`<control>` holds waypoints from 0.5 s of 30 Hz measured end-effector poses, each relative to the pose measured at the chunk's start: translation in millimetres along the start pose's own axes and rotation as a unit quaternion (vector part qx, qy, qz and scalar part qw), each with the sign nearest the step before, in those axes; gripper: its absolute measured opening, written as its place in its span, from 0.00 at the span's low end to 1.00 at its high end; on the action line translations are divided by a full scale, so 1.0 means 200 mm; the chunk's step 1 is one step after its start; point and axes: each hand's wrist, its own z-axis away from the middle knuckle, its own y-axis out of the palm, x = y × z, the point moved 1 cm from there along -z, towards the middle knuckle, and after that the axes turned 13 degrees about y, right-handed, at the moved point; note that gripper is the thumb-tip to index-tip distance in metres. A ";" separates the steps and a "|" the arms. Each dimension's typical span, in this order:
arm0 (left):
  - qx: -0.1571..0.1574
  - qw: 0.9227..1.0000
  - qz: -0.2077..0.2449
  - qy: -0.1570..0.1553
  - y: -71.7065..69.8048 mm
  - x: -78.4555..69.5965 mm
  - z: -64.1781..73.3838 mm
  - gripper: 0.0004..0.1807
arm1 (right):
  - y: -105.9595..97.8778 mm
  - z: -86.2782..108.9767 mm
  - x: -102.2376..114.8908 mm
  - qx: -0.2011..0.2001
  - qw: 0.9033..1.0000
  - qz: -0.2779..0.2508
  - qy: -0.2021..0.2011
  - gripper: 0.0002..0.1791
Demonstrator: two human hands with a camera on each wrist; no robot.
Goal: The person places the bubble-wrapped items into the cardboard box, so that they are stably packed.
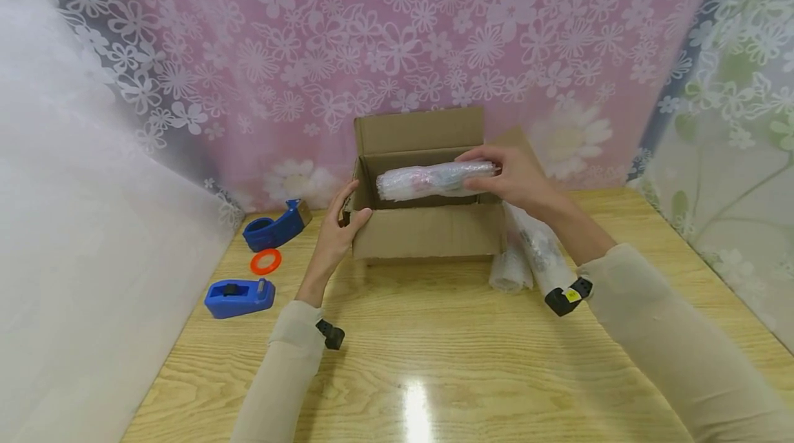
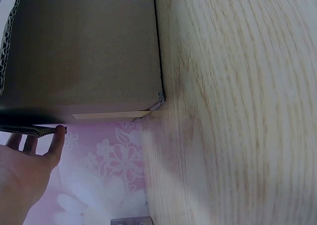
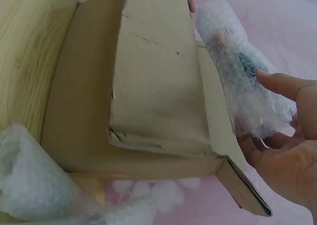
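Observation:
An open cardboard box (image 1: 429, 233) stands at the back of the table, its back flap raised and its front flap folded down. My left hand (image 1: 338, 229) grips the box's left side flap; in the left wrist view its fingers (image 2: 55, 140) curl at the flap's edge. A bubble-wrapped bundle (image 1: 428, 180) lies level across the box's mouth, with reddish and dark contents showing through the wrap. My right hand (image 1: 509, 178) holds its right end, thumb on the near side. From the right wrist view, this bundle (image 3: 237, 61) appears above the box's rim.
More bubble-wrapped rolls (image 1: 536, 243) lie on the table against the box's right side. To the left are a blue tape gun (image 1: 273, 233), an orange ring (image 1: 265, 262) and a blue tape dispenser (image 1: 238, 297). A flowered curtain (image 1: 403, 36) hangs behind the box.

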 end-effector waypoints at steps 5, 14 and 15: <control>0.002 1.000 0.002 0.001 0.00 0.00 0.00 0.36 | 0.05 -0.02 0.00 -0.003 1.000 0.027 0.005 0.21; -0.005 1.000 0.006 0.007 0.00 0.01 0.00 0.35 | 0.13 -0.06 -0.02 -0.005 0.998 0.060 0.001 0.21; -0.005 1.000 0.007 0.007 0.00 0.01 0.00 0.35 | 0.14 -0.06 -0.02 -0.004 0.998 0.061 0.001 0.21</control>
